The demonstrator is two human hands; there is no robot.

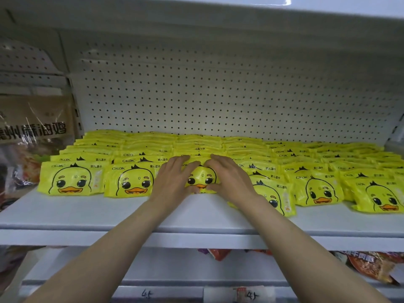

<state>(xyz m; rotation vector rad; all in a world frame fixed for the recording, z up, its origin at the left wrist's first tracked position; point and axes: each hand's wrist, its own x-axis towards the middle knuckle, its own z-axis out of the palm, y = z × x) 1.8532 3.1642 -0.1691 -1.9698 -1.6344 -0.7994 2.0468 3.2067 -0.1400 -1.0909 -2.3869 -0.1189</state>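
**Both Hands on the Front Wipes Pack**

The pack [201, 178] — yellow, printed with a duck face — stands at the front of a middle row on the white shelf [109, 213]. The left hand [175, 181] grips its left side and the right hand [229, 179] its right side. On each hand the fingers lie slightly spread over the top edge, while the thumbs press the lower front edge — tips close together. Identical packs [131, 182] fill the rows on both sides, back to the perforated panel [218, 95].
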